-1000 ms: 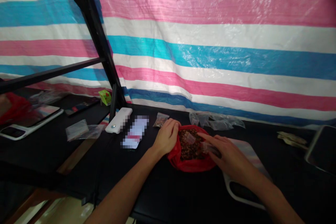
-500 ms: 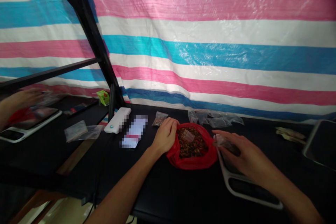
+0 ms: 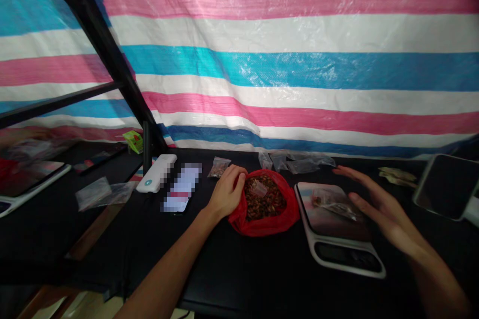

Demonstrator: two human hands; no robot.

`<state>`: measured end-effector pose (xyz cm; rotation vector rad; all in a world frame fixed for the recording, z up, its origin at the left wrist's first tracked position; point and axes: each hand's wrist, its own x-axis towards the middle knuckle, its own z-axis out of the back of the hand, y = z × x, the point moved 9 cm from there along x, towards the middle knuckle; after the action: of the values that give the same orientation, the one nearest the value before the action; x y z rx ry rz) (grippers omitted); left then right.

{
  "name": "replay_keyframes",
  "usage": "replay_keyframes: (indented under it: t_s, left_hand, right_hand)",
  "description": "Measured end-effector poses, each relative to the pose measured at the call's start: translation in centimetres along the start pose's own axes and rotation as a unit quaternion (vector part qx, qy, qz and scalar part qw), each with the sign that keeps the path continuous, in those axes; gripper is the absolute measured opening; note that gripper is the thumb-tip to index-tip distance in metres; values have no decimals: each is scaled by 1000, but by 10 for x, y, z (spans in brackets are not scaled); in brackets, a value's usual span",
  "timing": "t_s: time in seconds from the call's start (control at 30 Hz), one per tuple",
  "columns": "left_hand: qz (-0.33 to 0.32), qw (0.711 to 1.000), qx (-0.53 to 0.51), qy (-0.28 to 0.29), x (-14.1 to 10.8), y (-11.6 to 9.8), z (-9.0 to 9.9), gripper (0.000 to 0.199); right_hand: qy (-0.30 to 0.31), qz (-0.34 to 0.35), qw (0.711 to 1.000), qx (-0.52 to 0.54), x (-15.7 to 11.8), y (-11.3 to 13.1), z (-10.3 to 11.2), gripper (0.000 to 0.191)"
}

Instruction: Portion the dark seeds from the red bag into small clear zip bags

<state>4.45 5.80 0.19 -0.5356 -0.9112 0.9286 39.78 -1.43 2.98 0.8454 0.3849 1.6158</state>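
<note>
My left hand (image 3: 227, 190) is closed on the rim of a red plastic bag (image 3: 264, 229), at its left side. The bag stands with its mouth wide, full of small brown dried pieces (image 3: 272, 204), and a clear plastic piece (image 3: 259, 188) lies on top of them. To the right is a kitchen scale (image 3: 322, 227) with a white frame and a shiny plate. A small clear bag (image 3: 335, 205) with some brown content rests on that plate. My right hand (image 3: 377, 204) hovers just right of it, fingers spread, holding nothing.
Behind the red bag lie a small filled zip bag (image 3: 219, 167) and several clear bags (image 3: 299, 162). A phone (image 3: 181, 187) and a white device (image 3: 157, 173) are at left. Another scale (image 3: 447, 187) stands far right. Beyond the black frame (image 3: 108, 55) is a second workplace.
My right hand has let go of the small clear bag on the scale and drawn back to the right. My left hand stays on the red bag. The view has shifted somewhat.
</note>
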Motion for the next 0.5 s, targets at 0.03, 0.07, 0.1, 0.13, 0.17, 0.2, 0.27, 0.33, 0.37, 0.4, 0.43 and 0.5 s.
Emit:
replay_keyframes:
  t_s: [0.03, 0.07, 0.1, 0.13, 0.17, 0.2, 0.27, 0.33, 0.37, 0.4, 0.43, 0.5]
  left_hand:
    - [-1, 1000, -8, 3, 0, 0, 0, 26]
    - [-1, 1000, -15, 4, 0, 0, -1, 25]
    - [-2, 1000, -21, 4, 1, 1, -1, 23]
    - [-3, 1000, -25, 3, 1, 1, -1, 20]
    - [-3, 1000, -27, -1, 1, 2, 0, 17]
    - [-2, 1000, -30, -5, 1, 3, 0, 15]
    - [-1, 999, -35, -15, 0, 5, 0, 13]
    - [-4, 999, -38, -13, 0, 7, -1, 15]
    - [-6, 999, -38, -10, 0, 8, -2, 16]
    - [-7, 999, -37, -8, 0, 8, -3, 16]
    - [-6, 999, -35, -8, 0, 10, -4, 16]
    - [1, 999, -30, -15, 1, 12, -3, 16]
  right_hand:
    - [-29, -7, 999, 13, -1, -9, 7, 56]
    - [-51, -12, 998, 21, -3, -18, 13, 54]
    - [-71, -15, 997, 28, -6, -26, 18, 52]
    - [-86, -16, 996, 32, -8, -31, 22, 50]
    - [-98, -17, 994, 36, -10, -35, 25, 48]
    - [-106, -19, 993, 41, -11, -37, 27, 47]
    - [-106, -24, 993, 43, -13, -37, 26, 45]
    - [-91, -28, 995, 33, -12, -33, 20, 45]
    - [-81, -28, 996, 26, -12, -31, 17, 45]
    - [-70, -26, 997, 20, -11, -28, 14, 46]
    - [-59, -21, 998, 19, -11, -26, 11, 47]
    - [-40, -5, 999, 27, -11, -21, 7, 51]
